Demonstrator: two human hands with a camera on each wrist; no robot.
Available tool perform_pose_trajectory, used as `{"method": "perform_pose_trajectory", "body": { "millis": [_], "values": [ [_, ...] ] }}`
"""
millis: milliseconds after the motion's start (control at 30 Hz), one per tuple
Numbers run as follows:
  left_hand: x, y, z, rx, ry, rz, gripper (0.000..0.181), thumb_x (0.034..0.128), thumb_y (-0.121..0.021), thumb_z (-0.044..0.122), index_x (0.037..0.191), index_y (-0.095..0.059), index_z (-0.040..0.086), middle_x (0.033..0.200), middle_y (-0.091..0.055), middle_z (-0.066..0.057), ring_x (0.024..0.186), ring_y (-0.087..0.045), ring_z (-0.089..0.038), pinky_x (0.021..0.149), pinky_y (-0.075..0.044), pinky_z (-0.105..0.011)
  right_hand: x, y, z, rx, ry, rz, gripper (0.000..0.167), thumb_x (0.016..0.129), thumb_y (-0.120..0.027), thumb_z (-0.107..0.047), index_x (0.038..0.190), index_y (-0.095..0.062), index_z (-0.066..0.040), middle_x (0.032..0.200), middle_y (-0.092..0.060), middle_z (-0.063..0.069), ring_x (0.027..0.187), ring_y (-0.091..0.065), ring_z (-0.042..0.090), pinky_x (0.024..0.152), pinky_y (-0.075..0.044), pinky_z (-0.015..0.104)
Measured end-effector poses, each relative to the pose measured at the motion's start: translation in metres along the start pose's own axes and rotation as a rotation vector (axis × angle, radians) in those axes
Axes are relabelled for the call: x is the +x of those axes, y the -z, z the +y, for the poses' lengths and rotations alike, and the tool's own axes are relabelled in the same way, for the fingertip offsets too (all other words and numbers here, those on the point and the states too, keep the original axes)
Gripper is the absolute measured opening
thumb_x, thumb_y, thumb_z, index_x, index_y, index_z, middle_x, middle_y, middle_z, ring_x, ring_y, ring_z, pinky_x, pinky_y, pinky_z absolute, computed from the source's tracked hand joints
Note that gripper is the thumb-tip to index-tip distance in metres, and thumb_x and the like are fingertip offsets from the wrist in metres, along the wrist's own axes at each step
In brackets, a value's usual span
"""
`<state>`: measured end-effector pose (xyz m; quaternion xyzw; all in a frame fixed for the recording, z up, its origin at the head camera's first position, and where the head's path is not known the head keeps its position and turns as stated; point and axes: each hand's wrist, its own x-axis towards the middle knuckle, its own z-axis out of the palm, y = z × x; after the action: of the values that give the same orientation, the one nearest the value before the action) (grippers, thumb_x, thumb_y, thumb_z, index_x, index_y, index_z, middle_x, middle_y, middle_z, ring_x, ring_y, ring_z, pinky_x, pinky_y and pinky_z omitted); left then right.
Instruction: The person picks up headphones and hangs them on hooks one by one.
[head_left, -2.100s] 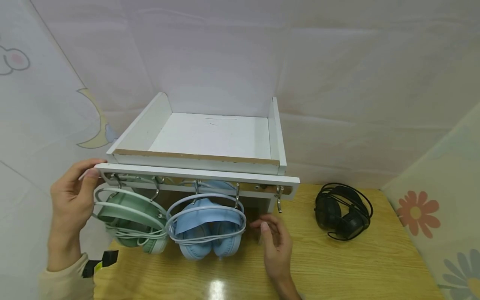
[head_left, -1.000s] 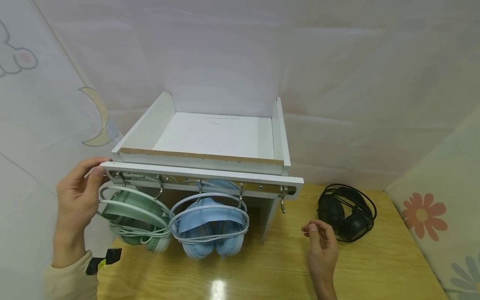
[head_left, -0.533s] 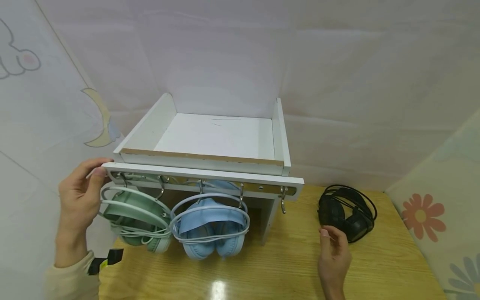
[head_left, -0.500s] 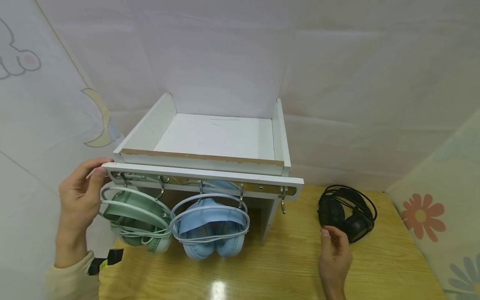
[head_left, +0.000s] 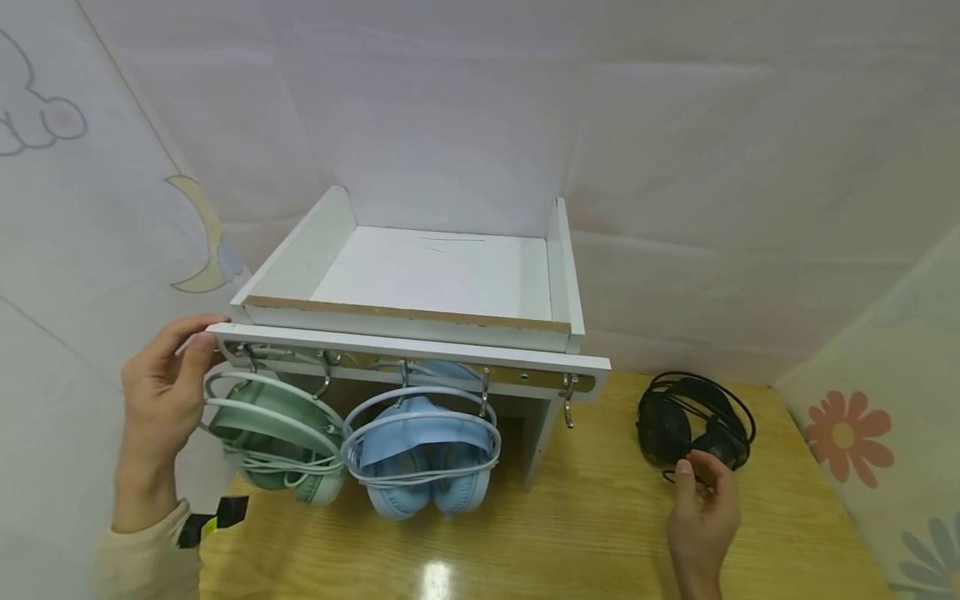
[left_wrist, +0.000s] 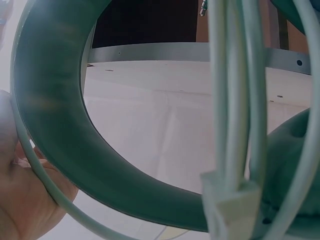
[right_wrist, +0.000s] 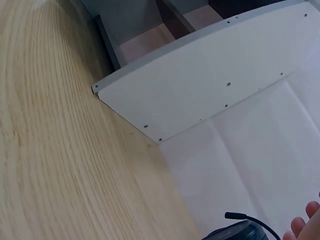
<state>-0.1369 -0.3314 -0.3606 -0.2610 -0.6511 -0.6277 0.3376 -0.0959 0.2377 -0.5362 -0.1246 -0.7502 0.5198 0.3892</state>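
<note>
My left hand [head_left: 161,400] grips the left end of a white hook rail [head_left: 420,343], thumb in front. Green headphones [head_left: 273,425] hang from the rail's left hooks, close by that hand; their band [left_wrist: 47,100] and cable fill the left wrist view. Beside them hang blue headphones [head_left: 420,442] with a coiled cable. On the table at the right lie black headphones [head_left: 663,429]. My right hand [head_left: 705,517] is at their near side, fingers loosely bent, covering part of one cup. In the right wrist view, its fingertips [right_wrist: 298,225] appear close to the black microphone boom [right_wrist: 237,216]; contact is unclear.
A white wooden shelf unit [head_left: 573,287] stands behind the rail, with an open tray on top. At the rail's right end a metal hook [head_left: 568,404] carries nothing. The wooden table [head_left: 600,533] meets cloth-covered walls behind and at the sides.
My right hand has moved right, from beside the shelf unit to the near side of the black headphones. The left hand keeps its grip on the rail.
</note>
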Motion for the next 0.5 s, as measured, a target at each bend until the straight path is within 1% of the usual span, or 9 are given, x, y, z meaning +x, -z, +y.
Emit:
{"method": "perform_pose_trajectory", "body": {
  "millis": [133, 267, 400, 500],
  "values": [
    [0.001, 0.0, 0.0, -0.005, -0.005, -0.006, 0.024, 0.103, -0.047, -0.019, 0.121, -0.056, -0.032, 0.116, -0.074, -0.01, 0.099, -0.075, -0.013, 0.091, -0.063, -0.018, 0.007, 0.002, 0.006, -0.028, -0.029, 0.011, 0.029, 0.107, -0.061, -0.005, 0.131, -0.061, 0.01, 0.118, -0.057, -0.015, 0.107, -0.055, 0.003, 0.083, -0.044, 0.008],
    [0.001, 0.0, 0.0, -0.012, -0.01, -0.01, 0.024, 0.1028, -0.046, -0.02, 0.12, -0.055, -0.033, 0.115, -0.074, -0.011, 0.098, -0.075, -0.013, 0.09, -0.063, -0.019, 0.013, 0.002, 0.012, -0.018, -0.039, -0.007, 0.032, 0.107, -0.061, -0.006, 0.136, -0.058, 0.008, 0.122, -0.054, -0.011, 0.108, -0.053, 0.005, 0.083, -0.043, 0.008],
    [0.001, -0.001, 0.001, -0.01, -0.009, -0.009, 0.024, 0.1027, -0.046, -0.02, 0.12, -0.055, -0.033, 0.115, -0.074, -0.011, 0.098, -0.075, -0.013, 0.09, -0.063, -0.019, 0.017, 0.001, 0.018, -0.037, -0.039, -0.025, 0.038, 0.107, -0.062, -0.009, 0.138, -0.056, 0.011, 0.123, -0.048, -0.015, 0.109, -0.049, 0.007, 0.084, -0.041, 0.008],
    [0.001, -0.001, 0.001, 0.001, -0.011, -0.011, 0.024, 0.1027, -0.046, -0.02, 0.12, -0.055, -0.033, 0.115, -0.074, -0.011, 0.098, -0.075, -0.013, 0.091, -0.063, -0.018, 0.02, 0.0, 0.023, -0.074, -0.057, -0.017, 0.039, 0.106, -0.064, -0.011, 0.138, -0.057, 0.011, 0.121, -0.045, -0.018, 0.11, -0.047, 0.005, 0.084, -0.04, 0.012]
  ]
}}
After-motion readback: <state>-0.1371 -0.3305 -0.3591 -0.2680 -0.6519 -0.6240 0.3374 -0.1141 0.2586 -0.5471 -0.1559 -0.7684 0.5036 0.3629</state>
